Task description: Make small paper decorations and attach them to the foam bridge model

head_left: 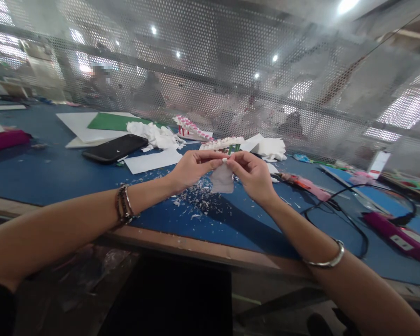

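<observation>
My left hand and my right hand meet above the blue table, fingertips pinched together on a small piece of thin white material that hangs down between them. A little green stem-like bit shows just above my right fingers. Under the hands lies a scatter of white scraps. Beaded bracelets circle my left wrist and a metal bangle my right.
A black phone lies left of the hands beside white sheets and a green sheet. Crumpled white material, red-and-white strips, a black cable and a magenta tool sit around. A perforated metal screen backs the table.
</observation>
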### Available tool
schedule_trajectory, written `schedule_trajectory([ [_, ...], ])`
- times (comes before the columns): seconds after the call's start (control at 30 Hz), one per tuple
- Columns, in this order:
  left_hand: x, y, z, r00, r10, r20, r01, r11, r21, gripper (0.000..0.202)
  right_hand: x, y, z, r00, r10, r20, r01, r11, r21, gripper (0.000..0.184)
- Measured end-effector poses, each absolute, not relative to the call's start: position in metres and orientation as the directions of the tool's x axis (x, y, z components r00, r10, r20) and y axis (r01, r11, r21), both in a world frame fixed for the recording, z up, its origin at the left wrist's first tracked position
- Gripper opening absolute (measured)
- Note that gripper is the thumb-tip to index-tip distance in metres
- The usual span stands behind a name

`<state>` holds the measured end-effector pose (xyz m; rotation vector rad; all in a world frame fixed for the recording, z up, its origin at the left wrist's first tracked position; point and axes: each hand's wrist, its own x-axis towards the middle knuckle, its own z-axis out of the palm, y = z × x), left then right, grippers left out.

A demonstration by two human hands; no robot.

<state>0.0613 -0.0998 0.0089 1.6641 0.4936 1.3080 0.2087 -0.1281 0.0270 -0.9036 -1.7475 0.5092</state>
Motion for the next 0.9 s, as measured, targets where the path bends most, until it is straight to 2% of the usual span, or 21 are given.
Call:
schedule_trajectory([
  [0.23, 0.0606, -0.0958, 0.0055, 0.346, 0.769, 0.538, -0.304, -0.451, 0.839, 0.022, 0.2058, -0.1309, 0.0283, -0.158, 0.775, 0.612, 0.319, 0.626, -0.711, 0.007],
  [0.43, 0.0618, -0.0952, 0.0066, 0.346, 0.81, 0.474, -0.376, -0.343, 0.861, 0.011, 0.2048, -0.1315, 0.0278, -0.162, 0.776, 0.609, 0.304, 0.626, -0.718, 0.009],
  [0.6, 0.0605, -0.0975, 0.0089, 0.346, 0.787, 0.511, -0.33, -0.407, 0.851, 0.007, 0.2055, -0.1315, 0.0256, -0.156, 0.778, 0.609, 0.32, 0.623, -0.714, 0.008],
  [0.73, 0.0604, -0.1008, 0.0104, 0.326, 0.793, 0.514, -0.254, -0.45, 0.856, 0.01, 0.2057, -0.1325, 0.0252, -0.135, 0.764, 0.631, 0.347, 0.633, -0.692, 0.008],
  [0.9, 0.0627, -0.1046, 0.0101, 0.296, 0.787, 0.541, -0.242, -0.486, 0.839, 0.011, 0.2057, -0.1331, 0.0252, -0.128, 0.744, 0.656, 0.379, 0.648, -0.661, 0.009],
])
